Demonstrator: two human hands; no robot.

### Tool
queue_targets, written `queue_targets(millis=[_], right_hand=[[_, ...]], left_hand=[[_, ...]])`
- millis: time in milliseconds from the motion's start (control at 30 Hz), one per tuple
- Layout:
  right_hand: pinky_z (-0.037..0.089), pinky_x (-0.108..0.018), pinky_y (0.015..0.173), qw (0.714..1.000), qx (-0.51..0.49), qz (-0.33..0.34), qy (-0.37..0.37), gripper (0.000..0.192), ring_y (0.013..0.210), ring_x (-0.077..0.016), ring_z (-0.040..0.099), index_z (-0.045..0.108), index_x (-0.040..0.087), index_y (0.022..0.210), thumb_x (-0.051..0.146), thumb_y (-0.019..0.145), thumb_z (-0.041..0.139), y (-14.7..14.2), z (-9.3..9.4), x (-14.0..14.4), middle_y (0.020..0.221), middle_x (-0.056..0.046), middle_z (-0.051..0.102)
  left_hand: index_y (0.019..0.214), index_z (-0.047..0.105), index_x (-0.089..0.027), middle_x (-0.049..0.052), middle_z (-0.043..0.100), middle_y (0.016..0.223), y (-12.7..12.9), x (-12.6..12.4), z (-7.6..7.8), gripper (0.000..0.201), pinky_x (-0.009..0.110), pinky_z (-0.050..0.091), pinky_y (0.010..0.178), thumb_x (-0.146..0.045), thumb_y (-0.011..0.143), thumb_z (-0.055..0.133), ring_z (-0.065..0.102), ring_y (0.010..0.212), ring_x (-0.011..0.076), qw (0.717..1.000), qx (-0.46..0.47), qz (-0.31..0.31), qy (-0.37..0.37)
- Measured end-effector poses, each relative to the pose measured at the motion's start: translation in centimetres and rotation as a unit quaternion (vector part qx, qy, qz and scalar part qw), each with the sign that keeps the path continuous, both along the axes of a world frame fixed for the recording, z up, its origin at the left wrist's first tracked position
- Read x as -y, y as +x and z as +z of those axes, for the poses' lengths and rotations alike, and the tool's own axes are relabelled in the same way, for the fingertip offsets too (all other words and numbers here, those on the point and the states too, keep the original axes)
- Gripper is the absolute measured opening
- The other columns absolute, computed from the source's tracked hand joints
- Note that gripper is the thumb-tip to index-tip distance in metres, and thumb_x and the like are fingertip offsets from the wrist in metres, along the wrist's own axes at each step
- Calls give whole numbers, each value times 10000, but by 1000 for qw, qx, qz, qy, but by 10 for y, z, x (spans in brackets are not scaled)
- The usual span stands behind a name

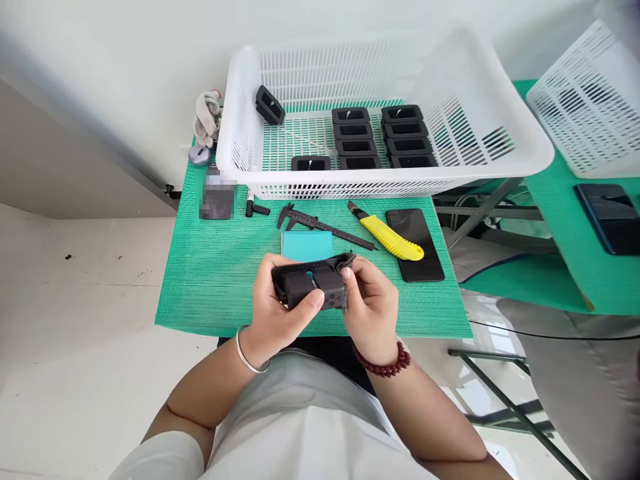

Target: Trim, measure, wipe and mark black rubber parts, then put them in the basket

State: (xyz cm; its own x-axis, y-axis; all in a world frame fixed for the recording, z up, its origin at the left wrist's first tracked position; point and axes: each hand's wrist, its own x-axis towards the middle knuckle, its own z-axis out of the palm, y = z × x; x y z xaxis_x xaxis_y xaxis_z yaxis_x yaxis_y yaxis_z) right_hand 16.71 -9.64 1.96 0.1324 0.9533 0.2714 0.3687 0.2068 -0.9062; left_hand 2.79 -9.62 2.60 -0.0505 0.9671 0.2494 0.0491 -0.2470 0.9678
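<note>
A black plastic housing (303,288) with a flanged rim and a slot down its side is held over the front of the green mat. My left hand (283,293) is closed around its left end, thumb lying across the near face. My right hand (367,293) pinches the right corner of the rim between thumb and fingers. Just beyond the housing lies a turquoise notepad (306,245), partly covered by it. Black calipers (325,225) rest behind the pad. To the right, a yellow utility knife (390,235) with its blade out lies partly on a black phone (425,257).
A white plastic basket (350,179) at the back holds several black rectangular housings (355,147). A marker (250,203), gloves (206,119) and a small grey case (200,155) lie at left. Another basket (590,100) and phone (610,217) are on the right-hand table.
</note>
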Motion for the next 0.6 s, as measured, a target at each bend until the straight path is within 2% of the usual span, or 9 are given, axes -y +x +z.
queue_targets(millis=[100,167,333,400,467,600], right_hand=[[376,-316,632,999,26,-15,22,288,619,-145,460,470,227,721,336,986,445,-4,-1,-1,662,7,530],[374,-311,627,998,34,0,45,264,629,-143,468,465,227,731,296,985,444,-3,-1,-2,681,6,535],[414,-312,634,991,17,116,57,118,733,-164,538,520,229,858,240,963,469,9,2,-4,818,-32,589],[428,-320,656,989,20,135,60,79,756,-170,541,530,230,899,236,958,478,11,4,-4,840,-36,589],[412,-313,647,991,26,112,66,114,726,-159,516,507,231,863,238,967,463,9,4,-4,807,-24,567],[344,-315,594,998,42,5,50,293,605,-145,393,394,235,728,296,1012,360,-2,5,-2,662,7,443]], left_hand=[[903,503,-212,-32,524,718,-1,1,-2,363,219,378,499,-471,784,728,454,576,85,1000,13,5,-8],[922,518,-210,-29,527,734,-2,1,-5,363,223,392,523,-477,790,725,461,593,87,999,33,8,-13],[952,556,-217,-23,507,740,-4,-4,-12,334,242,402,573,-492,820,692,454,629,101,995,94,21,-23],[945,558,-218,-20,510,744,-3,-4,-12,335,242,399,568,-502,821,686,453,632,103,995,98,21,-27],[948,553,-221,-19,523,758,0,-3,-12,345,236,403,565,-504,813,697,457,632,100,995,99,12,-23],[964,539,-224,-17,541,766,4,1,-10,358,231,409,555,-498,807,707,466,622,97,996,86,-5,-16]])
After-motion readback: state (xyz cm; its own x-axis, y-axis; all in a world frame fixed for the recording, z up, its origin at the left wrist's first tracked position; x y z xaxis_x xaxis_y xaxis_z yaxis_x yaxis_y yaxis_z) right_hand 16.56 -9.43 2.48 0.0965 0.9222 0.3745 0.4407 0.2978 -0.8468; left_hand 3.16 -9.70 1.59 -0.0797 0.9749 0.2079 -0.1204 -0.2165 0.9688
